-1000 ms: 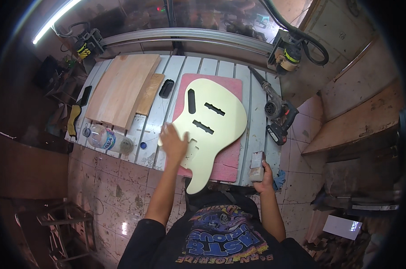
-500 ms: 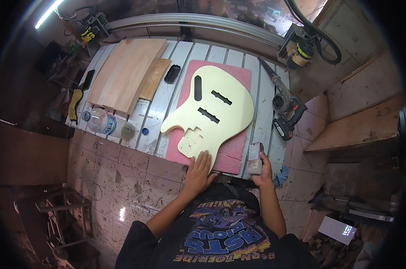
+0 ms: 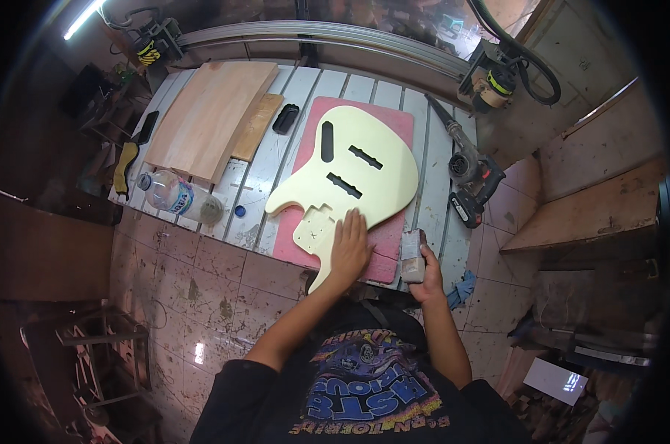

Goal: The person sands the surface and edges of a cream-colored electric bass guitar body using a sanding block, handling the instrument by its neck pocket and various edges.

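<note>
A cream-coloured electric guitar body (image 3: 379, 166) with dark pickup slots and a neck pocket lies on a pink foam pad (image 3: 313, 140). My left hand (image 3: 350, 248) rests flat on the body, beside the neck pocket, with fingers stretched out and nothing gripped. Just past the pad's right edge, my right hand (image 3: 430, 277) is closed around a sanding block (image 3: 413, 257), a pale block with a greyish wrap. It is held upright, apart from the guitar body.
The slatted white table (image 3: 235, 229) also carries wooden boards (image 3: 209, 118), a plastic bottle (image 3: 168, 194), a blue cap (image 3: 239, 211), a black tray-like piece (image 3: 285, 118) and a cordless blower (image 3: 468, 166). A blue cloth (image 3: 462, 288) hangs at the near right edge. Machine heads (image 3: 494, 85) stand behind.
My left hand has slid up and to the right over the guitar body, uncovering its lower horn. My right hand has shifted slightly left with the sanding block.
</note>
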Demonstrator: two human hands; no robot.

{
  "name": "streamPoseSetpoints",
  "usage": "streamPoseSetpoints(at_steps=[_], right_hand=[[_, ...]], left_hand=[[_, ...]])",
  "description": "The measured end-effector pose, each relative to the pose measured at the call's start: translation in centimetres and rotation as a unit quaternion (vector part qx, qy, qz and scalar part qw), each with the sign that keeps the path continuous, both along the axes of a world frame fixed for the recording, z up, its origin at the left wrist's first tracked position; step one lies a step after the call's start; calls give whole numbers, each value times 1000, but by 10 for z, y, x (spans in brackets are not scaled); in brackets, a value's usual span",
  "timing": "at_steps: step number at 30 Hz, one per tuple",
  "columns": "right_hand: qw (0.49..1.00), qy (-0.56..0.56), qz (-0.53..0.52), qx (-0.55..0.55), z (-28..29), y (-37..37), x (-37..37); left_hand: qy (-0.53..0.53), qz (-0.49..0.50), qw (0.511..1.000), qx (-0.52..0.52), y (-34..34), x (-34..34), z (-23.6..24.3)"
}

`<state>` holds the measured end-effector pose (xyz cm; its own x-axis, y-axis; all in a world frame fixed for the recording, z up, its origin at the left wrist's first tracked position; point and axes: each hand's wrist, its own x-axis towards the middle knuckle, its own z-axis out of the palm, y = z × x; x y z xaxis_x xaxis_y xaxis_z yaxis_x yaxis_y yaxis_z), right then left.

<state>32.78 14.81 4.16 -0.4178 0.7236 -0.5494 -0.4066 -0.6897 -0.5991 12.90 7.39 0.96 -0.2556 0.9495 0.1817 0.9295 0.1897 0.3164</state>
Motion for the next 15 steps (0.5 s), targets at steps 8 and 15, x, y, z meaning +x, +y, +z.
streamPoseSetpoints(at_steps=[8,15], right_hand=[[999,24,17,-26,-19,-14,5],[999,21,-49,-3,10,-19,24]], left_hand=[[75,-83,993,28,54,-16,-19],[-14,9,999,37,61,-13,-5]])
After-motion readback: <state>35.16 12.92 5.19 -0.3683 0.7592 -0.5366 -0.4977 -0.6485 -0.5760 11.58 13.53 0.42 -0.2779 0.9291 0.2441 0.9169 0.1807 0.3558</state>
